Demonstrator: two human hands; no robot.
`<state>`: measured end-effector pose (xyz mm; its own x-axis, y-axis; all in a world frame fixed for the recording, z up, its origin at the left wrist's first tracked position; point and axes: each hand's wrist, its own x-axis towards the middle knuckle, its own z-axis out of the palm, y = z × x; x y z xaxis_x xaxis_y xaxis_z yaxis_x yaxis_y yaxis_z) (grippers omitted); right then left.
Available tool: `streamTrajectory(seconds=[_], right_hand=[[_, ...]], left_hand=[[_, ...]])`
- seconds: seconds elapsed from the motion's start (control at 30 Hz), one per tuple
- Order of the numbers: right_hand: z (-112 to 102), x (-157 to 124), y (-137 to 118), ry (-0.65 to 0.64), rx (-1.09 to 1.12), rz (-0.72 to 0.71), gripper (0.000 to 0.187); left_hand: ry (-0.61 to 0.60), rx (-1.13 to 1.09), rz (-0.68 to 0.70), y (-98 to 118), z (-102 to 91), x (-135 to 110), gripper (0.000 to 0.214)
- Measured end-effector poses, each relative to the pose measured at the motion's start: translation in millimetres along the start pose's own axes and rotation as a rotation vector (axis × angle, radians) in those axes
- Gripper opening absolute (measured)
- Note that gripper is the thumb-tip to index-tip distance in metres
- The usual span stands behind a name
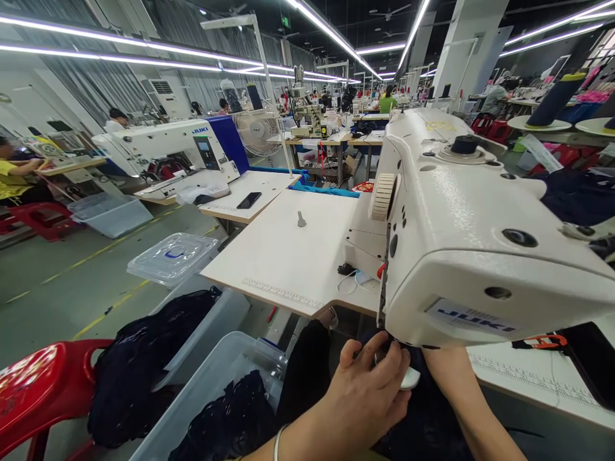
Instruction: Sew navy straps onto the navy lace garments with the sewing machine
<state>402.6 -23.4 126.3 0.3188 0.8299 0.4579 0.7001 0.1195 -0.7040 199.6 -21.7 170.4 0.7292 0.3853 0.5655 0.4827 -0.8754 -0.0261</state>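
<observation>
My left hand (368,390) is at the sewing area under the head of a white JUKI sewing machine (461,256). Its fingers are bent and drawn together, and what lies between them is hidden. Beside those fingers shows a white rounded part (410,379); whether I touch it I cannot tell. My right hand (444,365) reaches in beneath the machine head, which covers its fingers. Dark navy fabric (423,422) hangs below both hands, over my lap.
A white table (283,250) with a small grey metal piece (301,219) extends left. A phone (248,200) lies farther back. Clear plastic bins (216,397) with dark fabric and a red stool (43,390) stand at lower left. An orange-handled tool (542,342) lies at right.
</observation>
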Motion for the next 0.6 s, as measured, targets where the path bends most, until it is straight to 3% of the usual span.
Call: streamTrajectory(seconds=[0.17, 0.4, 0.47, 0.6], right_hand=[[2, 4, -5, -0.027, 0.109, 0.094, 0.019], [10, -1, -17, 0.127, 0.216, 0.309, 0.028], [14, -7, -12, 0.18, 0.268, 0.387, 0.031], [31, -25, 13, 0.249, 0.387, 0.548, 0.041]], left_hand=[[0.078, -0.028, -0.02, -1, 4.4, 0, 0.036], [0.386, -0.079, -0.092, -7, 22.0, 5, 0.029], [0.374, -0.055, -0.068, -12, 21.3, 7, 0.03], [0.197, 0.057, 0.088, -20, 13.3, 8, 0.03]])
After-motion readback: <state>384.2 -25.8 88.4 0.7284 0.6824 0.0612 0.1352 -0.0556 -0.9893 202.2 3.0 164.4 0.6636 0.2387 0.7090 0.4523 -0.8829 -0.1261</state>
